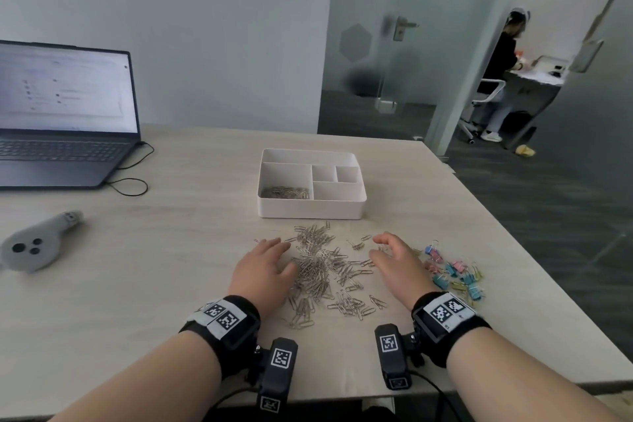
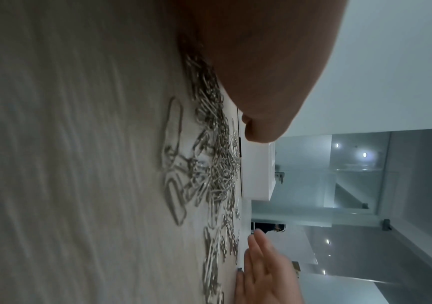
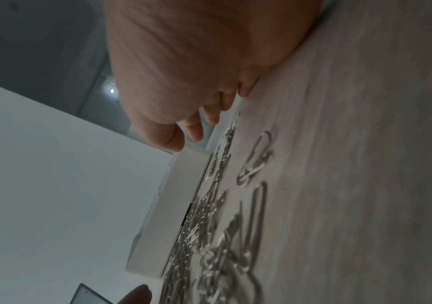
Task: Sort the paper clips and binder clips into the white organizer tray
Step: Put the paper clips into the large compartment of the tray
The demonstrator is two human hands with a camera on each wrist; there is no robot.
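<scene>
Across the pale desk we flank the paper clips [image 1: 318, 271] with our left hand [image 1: 265, 271] and right hand [image 1: 394, 262], fingers loose and empty, probably next scooping them into the white organizer tray [image 1: 310, 212].

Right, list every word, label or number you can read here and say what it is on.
No readable text.
Laptop screen: lines of text, too blurred to read.
Wrist bands and wrist cameras: black-and-white square marker patterns only, no letters.
White organizer tray: unmarked.
</scene>
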